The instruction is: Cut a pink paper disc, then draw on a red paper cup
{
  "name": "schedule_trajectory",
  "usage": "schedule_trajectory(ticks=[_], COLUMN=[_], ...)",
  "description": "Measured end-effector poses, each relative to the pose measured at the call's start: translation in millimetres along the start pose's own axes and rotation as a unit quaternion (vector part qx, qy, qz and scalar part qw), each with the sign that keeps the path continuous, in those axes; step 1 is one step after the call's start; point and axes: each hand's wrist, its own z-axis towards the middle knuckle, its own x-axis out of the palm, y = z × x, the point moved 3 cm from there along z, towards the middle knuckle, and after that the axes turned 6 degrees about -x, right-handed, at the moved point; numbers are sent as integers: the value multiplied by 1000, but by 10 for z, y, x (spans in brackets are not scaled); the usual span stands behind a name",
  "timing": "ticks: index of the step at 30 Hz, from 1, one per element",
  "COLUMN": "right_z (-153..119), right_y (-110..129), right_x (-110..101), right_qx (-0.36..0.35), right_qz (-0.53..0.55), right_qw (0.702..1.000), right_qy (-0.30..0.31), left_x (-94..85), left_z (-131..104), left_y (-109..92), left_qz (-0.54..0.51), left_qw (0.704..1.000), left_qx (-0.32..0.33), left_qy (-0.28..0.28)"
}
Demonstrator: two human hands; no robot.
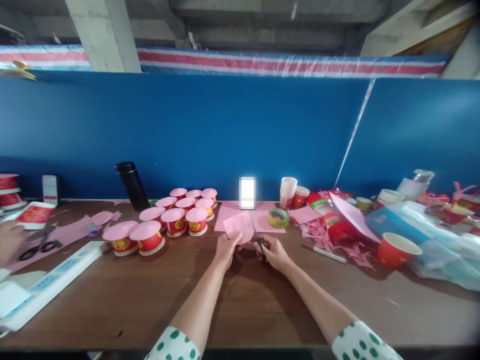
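My left hand (pixel 225 250) pinches the lower edge of a piece of pink paper (pixel 237 226), thumb on top. The paper has a rounded lower right side and a straight, angular upper left. In my right hand (pixel 274 253) is a pair of dark scissors (pixel 261 248), my fingers closed round the handles. The blades point up and away, along the right edge of the paper. Behind my hands a pink sheet (pixel 221 214) lies flat on the table, with a roll of yellow-green tape (pixel 278 218) on its right part.
Left of me stand several red paper cups with pink discs (pixel 175 216), a black bottle (pixel 132 186) and a white power strip (pixel 52 285). Another person's hand (pixel 10 240) is at far left. To the right are pink scraps (pixel 322 239), a white pen (pixel 325 253) and a red cup (pixel 398 251).
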Motion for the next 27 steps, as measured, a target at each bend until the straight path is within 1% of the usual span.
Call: schedule_trajectory(ticks=[19,27], right_z=[20,25], right_y=[-63,-76], right_x=[-9,-12], right_qx=[-12,-16], right_qz=[-5,-10], right_qw=[1000,1000], right_qy=[7,10], left_x=[2,-20], left_z=[-3,42], left_y=[-4,36], left_qz=[-15,-22], left_qw=[1000,1000], left_qx=[-1,6], left_qy=[-9,-16])
